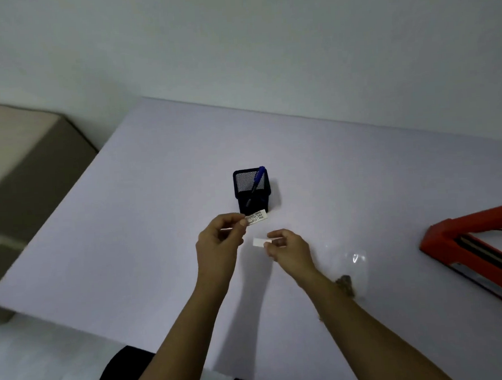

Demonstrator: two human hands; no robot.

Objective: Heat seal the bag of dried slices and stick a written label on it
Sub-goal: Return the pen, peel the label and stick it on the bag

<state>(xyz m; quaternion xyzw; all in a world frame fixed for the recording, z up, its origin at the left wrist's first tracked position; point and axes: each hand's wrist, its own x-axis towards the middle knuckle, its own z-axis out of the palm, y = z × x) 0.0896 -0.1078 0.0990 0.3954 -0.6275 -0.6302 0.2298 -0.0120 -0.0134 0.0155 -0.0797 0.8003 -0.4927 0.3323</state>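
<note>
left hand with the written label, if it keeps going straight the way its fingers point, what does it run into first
Probably the black mesh pen holder. The left hand pinches the written label with its fingers aimed up and away, and the label's far end already overlaps the holder's base in this view. Depth from one camera is uncertain.

1. The middle of the white table is occupied by a black mesh pen holder, from which a blue pen leans out.
2. Open tabletop is seen to the left of the holder and behind it up to the wall.
3. The far right is blocked by a red heat sealer with its black cord.
4. Between sealer and right forearm, the surface is taken by a clear bag of dried slices.
</note>
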